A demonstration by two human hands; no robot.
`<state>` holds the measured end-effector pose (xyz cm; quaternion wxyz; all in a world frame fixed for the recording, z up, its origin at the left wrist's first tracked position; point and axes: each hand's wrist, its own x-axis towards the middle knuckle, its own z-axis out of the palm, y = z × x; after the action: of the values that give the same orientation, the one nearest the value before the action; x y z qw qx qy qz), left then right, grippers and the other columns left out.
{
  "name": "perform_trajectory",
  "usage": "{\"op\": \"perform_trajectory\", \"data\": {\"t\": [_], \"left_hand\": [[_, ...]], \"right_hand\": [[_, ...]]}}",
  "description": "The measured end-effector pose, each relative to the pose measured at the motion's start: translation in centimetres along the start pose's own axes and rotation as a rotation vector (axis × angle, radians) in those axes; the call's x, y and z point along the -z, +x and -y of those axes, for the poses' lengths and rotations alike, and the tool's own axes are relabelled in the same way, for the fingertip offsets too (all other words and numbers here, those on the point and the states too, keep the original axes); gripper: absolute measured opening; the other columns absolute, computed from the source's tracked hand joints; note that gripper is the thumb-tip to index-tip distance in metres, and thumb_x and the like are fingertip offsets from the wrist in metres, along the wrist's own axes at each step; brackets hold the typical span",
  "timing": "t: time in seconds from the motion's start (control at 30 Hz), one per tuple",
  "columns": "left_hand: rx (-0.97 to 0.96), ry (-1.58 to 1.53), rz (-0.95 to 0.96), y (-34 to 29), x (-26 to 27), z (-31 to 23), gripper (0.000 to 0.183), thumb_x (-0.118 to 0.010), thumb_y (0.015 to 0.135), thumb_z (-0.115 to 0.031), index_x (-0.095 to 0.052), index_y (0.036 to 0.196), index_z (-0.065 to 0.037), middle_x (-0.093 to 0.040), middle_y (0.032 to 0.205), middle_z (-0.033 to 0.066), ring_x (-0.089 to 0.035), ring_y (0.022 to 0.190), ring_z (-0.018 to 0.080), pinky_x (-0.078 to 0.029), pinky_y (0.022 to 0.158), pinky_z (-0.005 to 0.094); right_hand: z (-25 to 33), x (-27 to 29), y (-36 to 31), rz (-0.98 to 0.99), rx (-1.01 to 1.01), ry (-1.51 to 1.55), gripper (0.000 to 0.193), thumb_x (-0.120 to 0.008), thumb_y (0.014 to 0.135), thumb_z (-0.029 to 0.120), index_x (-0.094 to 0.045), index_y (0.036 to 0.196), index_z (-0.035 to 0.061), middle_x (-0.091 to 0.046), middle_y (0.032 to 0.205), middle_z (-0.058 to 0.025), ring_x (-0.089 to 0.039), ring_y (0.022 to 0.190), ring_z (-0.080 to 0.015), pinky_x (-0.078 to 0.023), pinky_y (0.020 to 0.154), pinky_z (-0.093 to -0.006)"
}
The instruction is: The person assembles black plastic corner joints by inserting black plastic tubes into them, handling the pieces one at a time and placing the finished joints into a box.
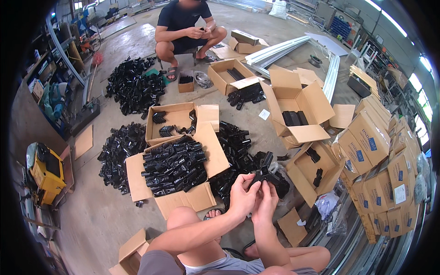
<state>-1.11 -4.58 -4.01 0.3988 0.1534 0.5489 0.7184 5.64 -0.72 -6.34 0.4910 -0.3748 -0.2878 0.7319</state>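
Observation:
My left hand (242, 191) and my right hand (266, 201) are close together, in front of my knees. Between their fingertips they grip a black fitting (264, 168) with a branching, tube-like shape; its exact kind is unclear. Beyond it, loose black pieces (234, 142) lie heaped on the floor, and part of the heap is hidden by my hands. To the left of my hands, an open carton (135, 176) is filled with black fittings (174, 165). At the right of my hands, another open carton (300, 176) holds a few black parts (317, 178).
More black heaps (135, 85) spread at the left. Across from me a person (185, 23) squats, handling something small. Tall open carton (298, 98) and white metal profiles (279, 52) lie farther right. Stacked sealed cartons (366, 142) line the right side; a yellow machine (46, 183) stands left.

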Motion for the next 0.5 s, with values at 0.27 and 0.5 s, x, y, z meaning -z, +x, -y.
{"op": "perform_trajectory", "data": {"t": [0.27,0.5], "left_hand": [[0.104,-0.172,0.002,0.5,0.3,0.3,0.027,-0.062,0.094,0.000,-0.053,0.119,0.004,-0.066,0.119,0.0190,-0.063,0.107,0.0180,-0.050,0.091,0.0302],[0.102,0.038,0.059,0.2,0.2,1.1,0.029,-0.065,0.093,-0.006,-0.054,0.120,0.002,-0.067,0.116,0.0173,-0.064,0.105,0.0179,-0.050,0.089,0.0293]], "right_hand": [[-0.7,0.8,0.7,-0.076,0.078,-0.189,0.028,-0.059,0.100,0.032,-0.059,0.108,0.0055,-0.066,0.099,-0.0056,-0.063,0.089,-0.0135,-0.050,0.076,-0.0273],[2.6,4.4,1.9,0.024,-0.107,-0.013,0.041,-0.049,0.102,0.046,-0.053,0.116,0.0079,-0.065,0.090,-0.0071,-0.061,0.076,-0.0156,-0.048,0.066,-0.0285]]}}
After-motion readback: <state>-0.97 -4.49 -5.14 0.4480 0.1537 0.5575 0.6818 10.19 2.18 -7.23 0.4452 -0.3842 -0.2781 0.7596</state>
